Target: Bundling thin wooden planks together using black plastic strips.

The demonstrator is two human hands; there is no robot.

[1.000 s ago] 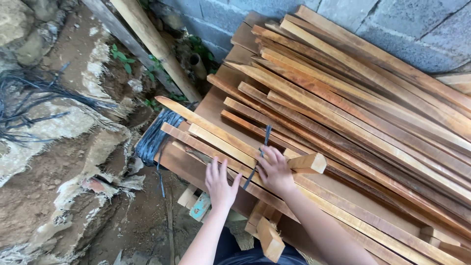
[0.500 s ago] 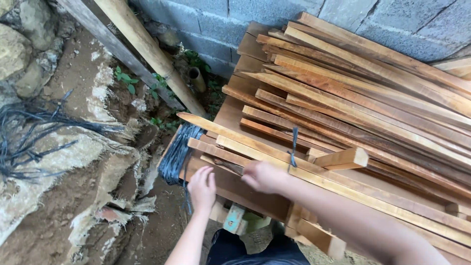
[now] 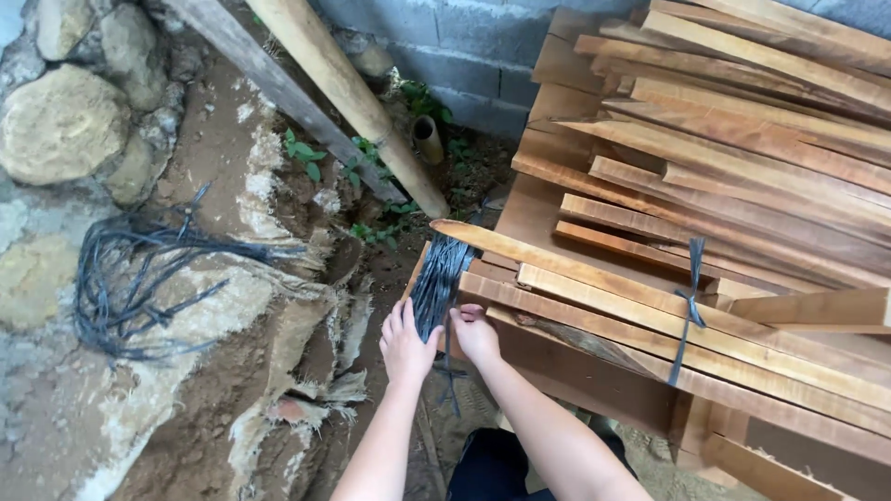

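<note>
One bundle of dark ties (image 3: 438, 278) hangs at the end of the wood slat stack (image 3: 705, 213); one tie (image 3: 689, 306) knotted round slats. Left hand (image 3: 406, 341) flat, fingers loosely spread, touching the bundle's lower end. Right hand (image 3: 476, 334) half-curled, pinching strands there. Second loose tie heap (image 3: 139, 278) on dirt ground, well apart.

Two bare forearms, no sleeves, rings or watch, left hand (image 3: 405, 343) and right hand (image 3: 476, 334) ungloved, dark trousers below.
</note>
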